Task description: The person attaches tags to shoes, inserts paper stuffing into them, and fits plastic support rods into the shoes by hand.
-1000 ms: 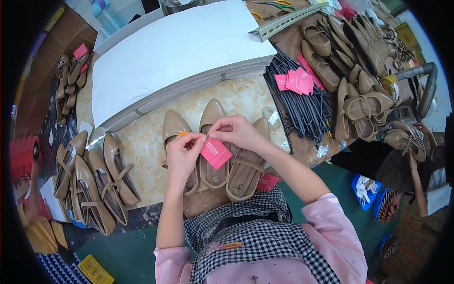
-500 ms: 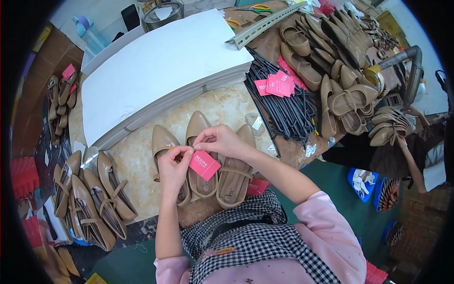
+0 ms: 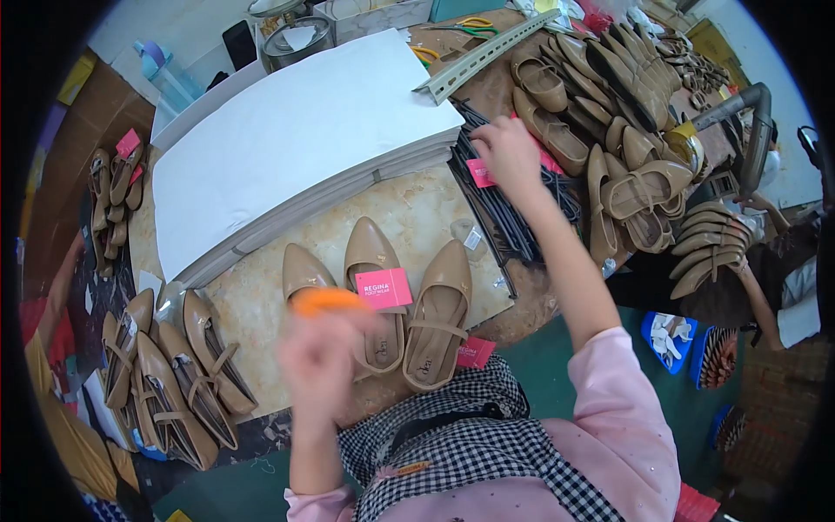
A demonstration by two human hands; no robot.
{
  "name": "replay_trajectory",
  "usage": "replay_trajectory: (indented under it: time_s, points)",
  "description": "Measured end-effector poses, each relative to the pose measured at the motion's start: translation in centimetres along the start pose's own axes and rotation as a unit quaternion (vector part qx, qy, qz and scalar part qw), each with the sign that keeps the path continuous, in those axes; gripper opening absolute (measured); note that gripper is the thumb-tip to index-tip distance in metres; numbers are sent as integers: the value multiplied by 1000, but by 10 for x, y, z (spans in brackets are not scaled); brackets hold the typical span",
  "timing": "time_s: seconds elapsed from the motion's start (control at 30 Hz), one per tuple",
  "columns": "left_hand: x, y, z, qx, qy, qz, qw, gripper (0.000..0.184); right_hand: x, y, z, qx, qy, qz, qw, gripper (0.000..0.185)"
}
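Observation:
My left hand (image 3: 323,352), smeared by motion, has a bright orange object (image 3: 329,301) in it; its kind is too blurred to name. Close by, a pink tag printed "Regina Footwear" (image 3: 384,289) lies across the middle tan strap shoe (image 3: 369,239). To its right is another tan shoe (image 3: 440,300), with a second pink tag (image 3: 475,352) beside its heel. A third shoe (image 3: 304,268) is partly covered by my left hand. My right hand (image 3: 511,158) is over the pile of pink tags (image 3: 479,172), fingers curled down and fingertips hidden.
Black rods (image 3: 513,237) lie under the tag pile. A thick stack of white sheets (image 3: 296,139) and a slotted metal bar (image 3: 487,56) are at the back. More tan shoes are heaped right (image 3: 644,187) and left (image 3: 170,391). A co-worker's arm (image 3: 765,300) holds shoes at far right.
Both hands have let go of the tag, which now lies on the middle shoe. My right hand has moved up and right to the tag pile. The orange object shows more fully in my left hand.

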State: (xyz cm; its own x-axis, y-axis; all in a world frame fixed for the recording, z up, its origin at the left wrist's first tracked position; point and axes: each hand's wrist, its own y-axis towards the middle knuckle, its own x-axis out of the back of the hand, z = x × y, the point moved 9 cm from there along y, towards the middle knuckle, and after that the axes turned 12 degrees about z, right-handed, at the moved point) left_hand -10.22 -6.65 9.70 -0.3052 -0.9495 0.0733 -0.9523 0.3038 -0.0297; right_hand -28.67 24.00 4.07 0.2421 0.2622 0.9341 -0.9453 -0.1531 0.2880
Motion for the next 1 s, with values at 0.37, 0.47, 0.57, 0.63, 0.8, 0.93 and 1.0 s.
replay_trajectory:
  time_s: [0.37, 0.47, 0.57, 0.63, 0.8, 0.93, 1.0]
  points:
    - [-168, -60, -115, -162, -595, 523, 589, 67, -24, 15, -86, -46, 104, 55, 992, 23]
    - [-165, -62, -117, -140, -582, 540, 593, 66, 4, 5, -108, -116, 423, 39, 898, 24]
    - [-167, -70, -112, -115, -576, 552, 592, 63, 55, -17, -115, -89, 584, -77, 803, 25]
    - [-165, -76, -114, -114, -592, 530, 596, 58, 77, -26, -112, -73, 587, -96, 800, 30]
    - [-111, -45, -81, -191, -246, 456, 834, 43, 131, -38, -80, -71, 467, -90, 877, 33]
    - [23, -30, 1, -45, 483, -139, 863, 22, 126, -40, -45, -74, 485, -24, 871, 26]
    - [63, -41, 65, 15, 479, -175, 860, 16, 104, -38, 31, -27, 454, 100, 885, 22]
